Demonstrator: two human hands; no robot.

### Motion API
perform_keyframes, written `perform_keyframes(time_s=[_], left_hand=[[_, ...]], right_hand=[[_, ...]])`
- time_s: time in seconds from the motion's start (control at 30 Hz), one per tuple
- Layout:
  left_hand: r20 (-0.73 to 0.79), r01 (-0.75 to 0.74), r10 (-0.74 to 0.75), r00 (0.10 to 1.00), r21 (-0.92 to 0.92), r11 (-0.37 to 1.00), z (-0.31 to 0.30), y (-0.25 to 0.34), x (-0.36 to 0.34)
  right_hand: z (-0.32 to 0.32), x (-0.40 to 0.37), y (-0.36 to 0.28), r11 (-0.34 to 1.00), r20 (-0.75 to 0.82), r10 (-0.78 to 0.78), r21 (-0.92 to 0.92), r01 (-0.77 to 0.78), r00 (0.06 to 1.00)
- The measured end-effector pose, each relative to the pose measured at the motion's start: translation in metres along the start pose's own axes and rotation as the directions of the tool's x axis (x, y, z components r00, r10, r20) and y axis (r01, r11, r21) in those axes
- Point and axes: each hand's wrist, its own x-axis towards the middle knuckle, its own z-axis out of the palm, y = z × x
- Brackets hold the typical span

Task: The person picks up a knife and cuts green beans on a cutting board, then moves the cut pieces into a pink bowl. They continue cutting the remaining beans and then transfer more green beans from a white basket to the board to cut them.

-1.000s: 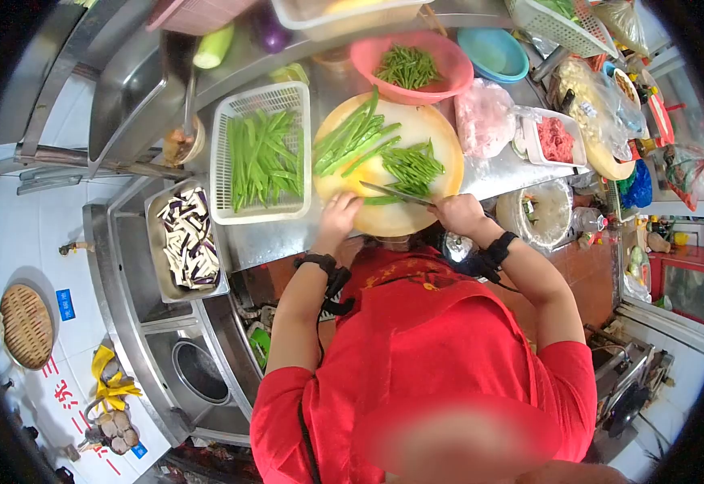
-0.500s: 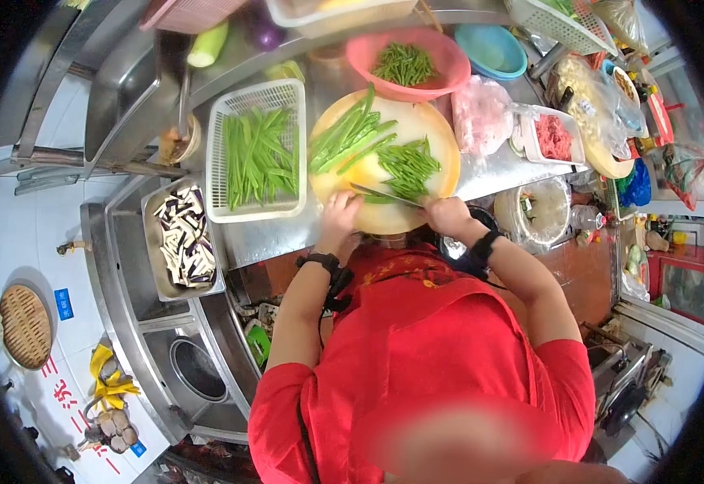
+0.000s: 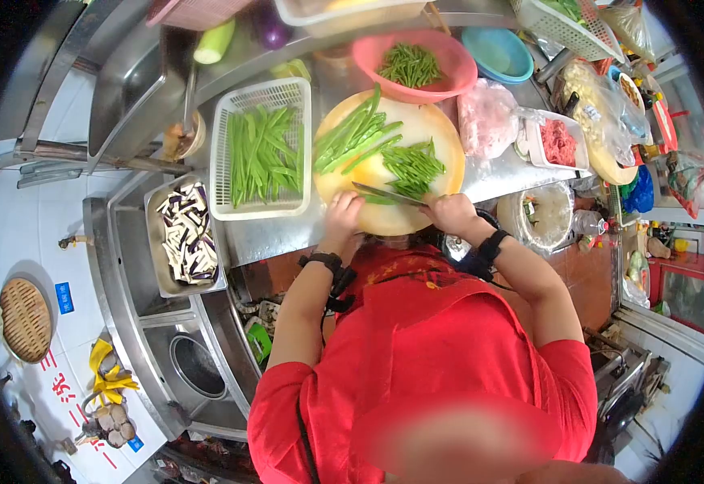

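My right hand (image 3: 451,214) is closed round the handle of a kitchen knife (image 3: 387,194), whose blade points left across the near part of a round cutting board (image 3: 442,129). My left hand (image 3: 344,214) is at the board's near left edge, fingers curled down against a few green beans (image 3: 374,198) by the blade. Just beyond the knife lies a pile of cut green beans (image 3: 413,168). Long whole beans (image 3: 355,139) rest on the board's left side. What lies under my left fingertips is mostly hidden.
Left of the board stands a white basket (image 3: 221,153) of long beans, then a metal tray (image 3: 156,242) of cut eggplant. A pink bowl (image 3: 458,68) with cut beans and a blue bowl (image 3: 499,53) sit behind. Bagged meat (image 3: 485,121) and a minced-meat tub (image 3: 582,153) are right.
The view has shifted slightly, so everything sits a little further right. Both hands and the knife keep nearly the same place over the board.
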Motion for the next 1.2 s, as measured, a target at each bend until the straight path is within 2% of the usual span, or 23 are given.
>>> perform_keyframes(time_s=[0.13,0.23,0.33,0.4,0.63,0.77,0.83,0.9,0.93,1.03,1.1,1.2], left_hand=[[-0.032,0.008,-0.009,0.999,-0.026,1.0,-0.006,0.008,0.004],[-0.026,-0.017,0.017,1.0,-0.005,1.0,-0.002,0.001,0.005],[-0.001,0.006,-0.006,1.0,-0.027,1.0,-0.004,0.002,0.001],[-0.1,0.102,-0.102,0.99,-0.007,0.995,0.0,0.0,-0.004],[-0.072,0.057,-0.056,0.996,0.02,0.998,0.004,-0.011,-0.007],[-0.064,0.069,-0.069,0.996,-0.005,0.998,0.003,-0.004,-0.007],[-0.052,0.063,-0.063,0.997,0.004,0.998,0.003,0.001,-0.007],[-0.042,0.099,-0.099,0.994,0.0,0.995,0.004,0.005,-0.006],[-0.041,0.094,-0.094,0.995,0.0,0.996,0.006,0.004,-0.007],[-0.045,0.069,-0.069,0.997,-0.003,0.998,0.005,0.001,-0.009],[-0.14,0.132,-0.13,0.982,0.002,0.991,0.003,0.003,-0.007],[-0.121,0.169,-0.165,0.979,0.026,0.985,0.002,-0.003,-0.012]], right_hand=[[0.001,-0.002,-0.008,0.999,-0.011,0.013,0.052,-0.013,1.0],[0.02,0.011,-0.008,1.0,-0.05,0.017,0.009,-0.017,0.999],[0.006,0.006,-0.009,1.0,-0.006,0.007,-0.027,-0.007,1.0],[-0.007,-0.001,-0.01,1.0,0.007,0.024,0.02,-0.024,1.0],[0.019,0.011,-0.014,0.999,-0.056,0.036,0.032,-0.034,0.998],[-0.012,-0.003,-0.017,0.998,0.01,0.042,0.039,-0.043,0.999],[0.002,-0.002,-0.015,0.997,0.023,0.057,0.046,-0.058,0.998],[0.037,0.007,-0.012,0.999,-0.149,-0.033,0.013,0.036,0.988],[0.044,0.007,-0.01,0.999,-0.152,-0.03,0.015,0.033,0.988],[0.03,0.008,-0.016,0.999,-0.102,-0.019,-0.028,0.016,0.995],[0.002,0.0,-0.019,1.0,-0.041,0.011,0.01,-0.011,0.999],[0.004,-0.003,-0.022,0.999,-0.063,-0.014,0.028,0.016,0.998]])
